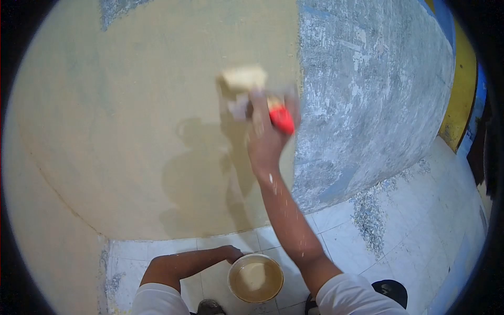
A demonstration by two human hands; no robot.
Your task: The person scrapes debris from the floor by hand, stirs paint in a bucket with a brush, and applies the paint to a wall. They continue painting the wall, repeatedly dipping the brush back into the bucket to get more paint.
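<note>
My right hand (265, 126) is raised at the wall (147, 79) and closed around a paintbrush (282, 119). The brush has a red handle end and wide, cream-coloured bristles, blurred by motion, which are at the beige part of the wall. Low in the view, my left hand (232, 253) grips the rim side of a round bucket (229, 278); its fingers are partly hidden. Beige liquid paint (254, 275) lies inside the bucket. White splashes mark my right forearm.
To the right, the wall is bare, patchy grey-blue (362, 94). Flaked scrapings (370, 220) lie on the white tiled floor (336, 236) along its foot. A yellow panel (462, 89) stands at the far right. My feet are at the bottom edge.
</note>
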